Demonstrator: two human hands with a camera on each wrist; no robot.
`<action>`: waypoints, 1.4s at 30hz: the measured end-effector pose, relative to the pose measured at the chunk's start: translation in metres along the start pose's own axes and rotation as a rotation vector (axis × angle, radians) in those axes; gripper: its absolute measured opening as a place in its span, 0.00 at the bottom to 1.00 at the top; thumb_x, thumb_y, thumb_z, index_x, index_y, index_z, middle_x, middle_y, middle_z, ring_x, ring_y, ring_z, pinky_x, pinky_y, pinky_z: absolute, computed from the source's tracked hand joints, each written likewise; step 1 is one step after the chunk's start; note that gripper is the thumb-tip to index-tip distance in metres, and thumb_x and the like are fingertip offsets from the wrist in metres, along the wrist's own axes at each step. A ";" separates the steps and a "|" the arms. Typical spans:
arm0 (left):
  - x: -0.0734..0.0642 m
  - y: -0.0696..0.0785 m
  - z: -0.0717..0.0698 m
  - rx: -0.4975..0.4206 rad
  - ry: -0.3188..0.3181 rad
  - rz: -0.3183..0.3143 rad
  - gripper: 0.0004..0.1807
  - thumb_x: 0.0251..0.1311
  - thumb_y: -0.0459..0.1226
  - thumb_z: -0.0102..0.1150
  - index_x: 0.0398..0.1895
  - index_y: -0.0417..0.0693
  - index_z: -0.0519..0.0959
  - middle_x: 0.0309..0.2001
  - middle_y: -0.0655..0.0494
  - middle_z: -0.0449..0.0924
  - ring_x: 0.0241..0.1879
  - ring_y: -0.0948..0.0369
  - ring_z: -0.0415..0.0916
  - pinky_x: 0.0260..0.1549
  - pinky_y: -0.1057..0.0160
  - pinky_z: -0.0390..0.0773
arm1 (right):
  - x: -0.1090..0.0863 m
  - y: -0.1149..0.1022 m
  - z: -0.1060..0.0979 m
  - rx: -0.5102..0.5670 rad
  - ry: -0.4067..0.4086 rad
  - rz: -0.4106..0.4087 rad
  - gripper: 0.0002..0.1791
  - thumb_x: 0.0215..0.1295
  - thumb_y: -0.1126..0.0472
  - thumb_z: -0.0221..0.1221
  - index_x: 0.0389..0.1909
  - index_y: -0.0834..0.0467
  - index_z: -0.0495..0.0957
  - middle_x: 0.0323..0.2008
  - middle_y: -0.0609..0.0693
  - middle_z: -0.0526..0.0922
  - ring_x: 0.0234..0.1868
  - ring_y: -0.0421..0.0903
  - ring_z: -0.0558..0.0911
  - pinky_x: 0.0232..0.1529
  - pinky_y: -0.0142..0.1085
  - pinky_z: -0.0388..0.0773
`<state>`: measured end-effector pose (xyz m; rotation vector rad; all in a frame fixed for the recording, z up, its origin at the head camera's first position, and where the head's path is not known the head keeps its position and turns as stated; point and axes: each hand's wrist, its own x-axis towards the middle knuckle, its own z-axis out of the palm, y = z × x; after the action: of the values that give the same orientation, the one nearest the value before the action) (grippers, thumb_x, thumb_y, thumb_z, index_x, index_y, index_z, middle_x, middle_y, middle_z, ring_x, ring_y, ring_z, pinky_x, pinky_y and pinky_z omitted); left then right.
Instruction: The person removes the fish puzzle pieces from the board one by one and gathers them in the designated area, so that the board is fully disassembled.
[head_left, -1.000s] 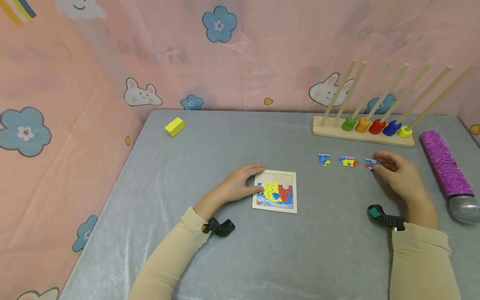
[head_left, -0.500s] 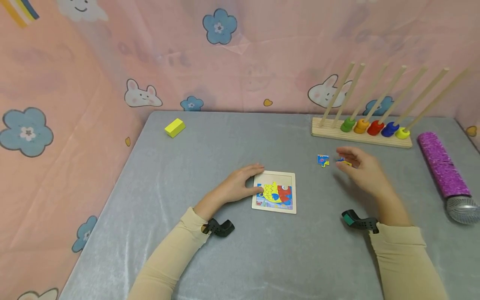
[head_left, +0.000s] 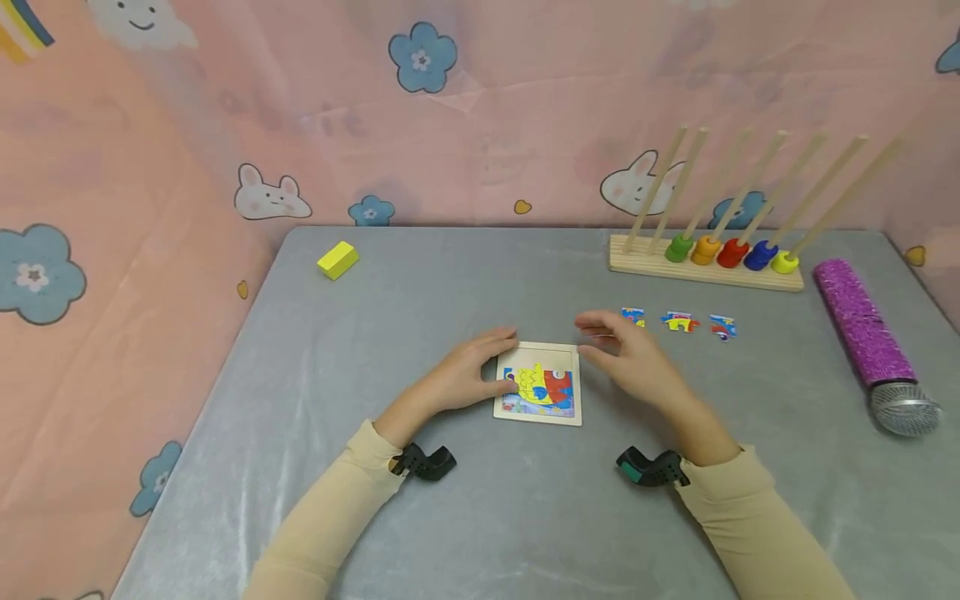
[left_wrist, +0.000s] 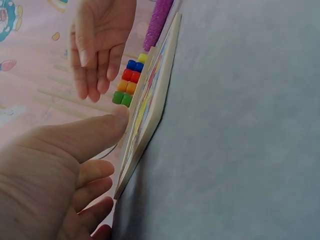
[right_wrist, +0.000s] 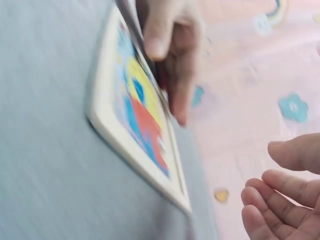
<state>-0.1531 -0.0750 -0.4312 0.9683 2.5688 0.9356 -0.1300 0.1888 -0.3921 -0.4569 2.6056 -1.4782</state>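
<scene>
A jigsaw puzzle in a square wooden frame (head_left: 536, 419) lies on the grey table, its fish picture filling the lower part; bare wood shows along the top. My left hand (head_left: 459, 379) rests at the frame's left side, thumb over its edge and fingers extended along the upper-left corner. Just off the upper-right corner, my right hand (head_left: 633, 358) hovers with loosely bent fingers and nothing in them, as the right wrist view shows too. Beyond it three loose puzzle pieces lie in a row: a blue one (head_left: 632, 313) partly behind the hand, a yellow-red one (head_left: 680, 322) and a blue-red one (head_left: 723, 325).
At the back right stands a wooden peg rack (head_left: 705, 269) with tall rods and coloured beads. A purple glittery microphone (head_left: 862, 321) lies near the right edge. One yellow block (head_left: 338, 260) sits at the back left, before a pink patterned cloth backdrop (head_left: 465, 150).
My right hand has left the rightmost loose piece and swept left past the row to the frame's upper-right corner. The left hand has stayed on the frame; the head view has shifted slightly.
</scene>
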 end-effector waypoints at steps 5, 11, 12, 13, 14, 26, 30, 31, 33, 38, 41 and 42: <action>-0.011 0.003 0.004 0.014 0.006 -0.024 0.39 0.57 0.48 0.63 0.69 0.44 0.63 0.73 0.54 0.55 0.73 0.56 0.50 0.71 0.53 0.54 | 0.001 -0.004 0.024 0.037 -0.044 -0.020 0.21 0.64 0.68 0.58 0.57 0.71 0.69 0.54 0.66 0.76 0.54 0.58 0.77 0.57 0.51 0.74; -0.020 0.007 0.009 -0.015 0.013 -0.041 0.42 0.61 0.48 0.58 0.73 0.41 0.54 0.75 0.50 0.47 0.74 0.53 0.45 0.72 0.51 0.51 | 0.002 -0.008 0.042 0.063 -0.116 -0.026 0.22 0.63 0.67 0.58 0.57 0.69 0.70 0.54 0.64 0.77 0.52 0.57 0.79 0.56 0.50 0.76; -0.020 0.007 0.009 -0.015 0.013 -0.043 0.41 0.62 0.48 0.58 0.73 0.41 0.53 0.75 0.50 0.47 0.74 0.53 0.44 0.72 0.51 0.50 | 0.002 -0.008 0.044 0.068 -0.124 -0.022 0.22 0.63 0.67 0.58 0.57 0.69 0.71 0.54 0.64 0.77 0.53 0.57 0.79 0.56 0.50 0.76; -0.019 0.007 0.009 -0.006 0.016 -0.045 0.41 0.63 0.48 0.57 0.73 0.40 0.53 0.75 0.49 0.46 0.74 0.53 0.44 0.72 0.52 0.49 | 0.003 -0.008 0.047 0.074 -0.131 -0.021 0.22 0.63 0.67 0.58 0.57 0.69 0.71 0.54 0.64 0.77 0.53 0.57 0.79 0.56 0.50 0.76; -0.019 0.007 0.009 0.002 0.019 -0.045 0.41 0.63 0.48 0.57 0.73 0.40 0.53 0.75 0.49 0.47 0.74 0.53 0.44 0.72 0.53 0.49 | 0.003 -0.008 0.049 0.085 -0.135 -0.020 0.22 0.63 0.67 0.58 0.57 0.69 0.71 0.54 0.64 0.77 0.54 0.57 0.79 0.56 0.49 0.75; -0.019 0.004 0.010 0.085 0.022 -0.010 0.40 0.62 0.46 0.58 0.70 0.35 0.57 0.74 0.46 0.50 0.74 0.56 0.46 0.73 0.57 0.46 | 0.002 0.001 0.072 -0.134 -0.070 -0.151 0.22 0.58 0.65 0.62 0.54 0.64 0.75 0.51 0.56 0.78 0.53 0.52 0.78 0.56 0.48 0.74; -0.019 0.003 0.010 0.093 0.025 -0.001 0.39 0.62 0.47 0.59 0.70 0.35 0.58 0.74 0.46 0.51 0.74 0.56 0.47 0.73 0.57 0.47 | 0.002 0.001 0.076 -0.214 -0.077 -0.174 0.22 0.56 0.65 0.62 0.54 0.63 0.76 0.50 0.56 0.76 0.52 0.51 0.76 0.55 0.48 0.74; -0.019 0.003 0.010 0.092 0.026 -0.001 0.39 0.62 0.47 0.59 0.70 0.35 0.58 0.74 0.46 0.51 0.74 0.56 0.47 0.73 0.57 0.47 | 0.002 0.000 0.077 -0.229 -0.082 -0.171 0.22 0.56 0.64 0.62 0.54 0.63 0.76 0.50 0.56 0.75 0.52 0.51 0.75 0.55 0.47 0.74; -0.019 0.002 0.010 0.090 0.028 -0.001 0.39 0.61 0.47 0.59 0.70 0.35 0.59 0.73 0.47 0.52 0.74 0.56 0.47 0.73 0.57 0.48 | 0.003 -0.001 0.079 -0.250 -0.090 -0.166 0.23 0.57 0.64 0.62 0.55 0.63 0.76 0.49 0.56 0.74 0.51 0.51 0.74 0.54 0.47 0.74; -0.019 0.002 0.010 0.082 0.035 -0.002 0.39 0.61 0.47 0.60 0.69 0.35 0.59 0.73 0.47 0.52 0.74 0.56 0.48 0.73 0.57 0.48 | 0.003 -0.002 0.083 -0.261 -0.074 -0.161 0.22 0.55 0.66 0.63 0.53 0.62 0.78 0.47 0.56 0.73 0.49 0.51 0.72 0.51 0.46 0.73; -0.019 0.002 0.010 0.081 0.035 -0.003 0.39 0.61 0.47 0.60 0.69 0.35 0.59 0.73 0.47 0.53 0.74 0.56 0.48 0.73 0.57 0.48 | 0.004 -0.004 0.083 -0.245 -0.067 -0.150 0.21 0.54 0.67 0.63 0.52 0.62 0.78 0.47 0.56 0.74 0.49 0.52 0.73 0.51 0.47 0.72; -0.019 0.002 0.010 0.079 0.034 -0.004 0.39 0.61 0.47 0.60 0.69 0.35 0.59 0.73 0.47 0.53 0.74 0.56 0.48 0.73 0.57 0.48 | 0.004 -0.005 0.084 -0.238 -0.065 -0.145 0.21 0.54 0.67 0.63 0.51 0.62 0.78 0.47 0.56 0.74 0.50 0.52 0.73 0.52 0.48 0.72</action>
<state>-0.1336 -0.0813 -0.4373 0.9757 2.6531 0.8635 -0.1123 0.1168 -0.4314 -0.7199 2.7591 -1.1698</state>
